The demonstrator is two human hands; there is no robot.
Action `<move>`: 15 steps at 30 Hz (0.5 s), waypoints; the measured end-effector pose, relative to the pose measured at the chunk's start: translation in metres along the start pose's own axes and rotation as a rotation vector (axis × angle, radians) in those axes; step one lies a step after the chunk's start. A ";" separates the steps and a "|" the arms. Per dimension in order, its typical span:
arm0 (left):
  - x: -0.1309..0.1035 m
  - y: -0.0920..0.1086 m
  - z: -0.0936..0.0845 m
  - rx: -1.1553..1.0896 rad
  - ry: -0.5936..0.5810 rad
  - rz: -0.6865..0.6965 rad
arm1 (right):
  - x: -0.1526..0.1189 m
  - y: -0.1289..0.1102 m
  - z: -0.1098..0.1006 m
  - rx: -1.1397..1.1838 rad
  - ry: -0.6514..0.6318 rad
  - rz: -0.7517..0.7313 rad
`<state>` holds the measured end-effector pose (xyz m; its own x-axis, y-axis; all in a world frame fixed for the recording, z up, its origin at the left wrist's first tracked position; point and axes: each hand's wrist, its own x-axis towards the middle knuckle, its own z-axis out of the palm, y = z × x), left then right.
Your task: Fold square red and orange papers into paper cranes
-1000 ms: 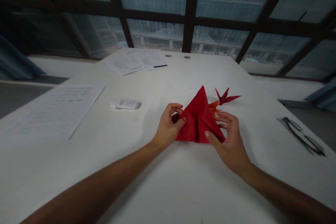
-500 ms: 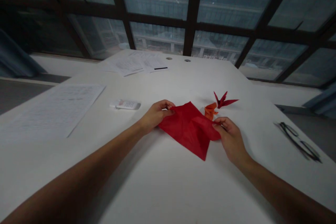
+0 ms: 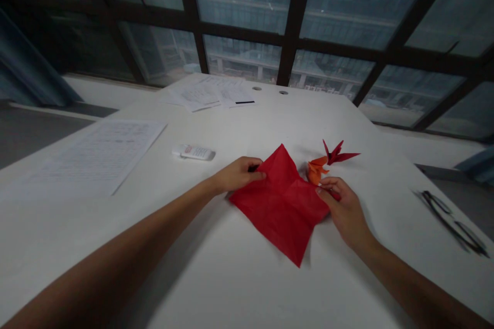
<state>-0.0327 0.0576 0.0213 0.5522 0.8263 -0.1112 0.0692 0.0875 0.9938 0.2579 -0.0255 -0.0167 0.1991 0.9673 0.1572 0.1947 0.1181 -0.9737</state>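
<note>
A creased sheet of red paper (image 3: 283, 203) is spread between my two hands over the white table, one corner toward me and one away. My left hand (image 3: 243, 174) pinches its left edge, thumb on top and fingers beneath. At the right corner, my right hand (image 3: 343, 205) holds the paper between thumb and fingers. Just beyond that hand sits a folded orange paper figure (image 3: 317, 169). Touching or close behind it is a dark red origami crane (image 3: 336, 155) with pointed tips.
A white bottle-shaped item with printing (image 3: 194, 152) lies left of the paper. Printed sheets (image 3: 88, 157) rest on the left, with more papers (image 3: 204, 93) at the back. Black-framed glasses (image 3: 453, 221) lie near the right edge of the white table (image 3: 239, 288). Windows stand behind.
The red paper has opened out wider and flatter, its near corner reaching closer to me and its far corner now unfolded. Both hands still grip it. The whole view has shifted slightly.
</note>
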 end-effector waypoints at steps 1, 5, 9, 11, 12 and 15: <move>0.000 -0.001 -0.001 -0.033 0.012 -0.008 | -0.001 -0.001 0.001 -0.018 -0.029 -0.005; 0.000 -0.001 -0.010 -0.220 0.022 -0.024 | -0.007 -0.003 0.003 -0.085 -0.129 -0.014; -0.002 0.000 -0.014 -0.386 -0.053 -0.028 | -0.010 -0.003 0.003 -0.222 -0.189 -0.039; -0.003 -0.003 -0.011 -0.447 -0.102 -0.028 | -0.010 -0.004 0.003 -0.265 -0.183 -0.052; -0.003 -0.004 -0.008 -0.471 -0.127 -0.016 | -0.011 -0.004 0.003 -0.280 -0.175 -0.062; -0.004 -0.006 0.006 -0.414 -0.195 0.090 | -0.014 -0.006 0.005 -0.333 -0.162 -0.102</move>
<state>-0.0302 0.0502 0.0155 0.6897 0.7240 0.0152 -0.3015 0.2680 0.9150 0.2492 -0.0383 -0.0136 0.0135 0.9804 0.1963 0.5127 0.1618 -0.8432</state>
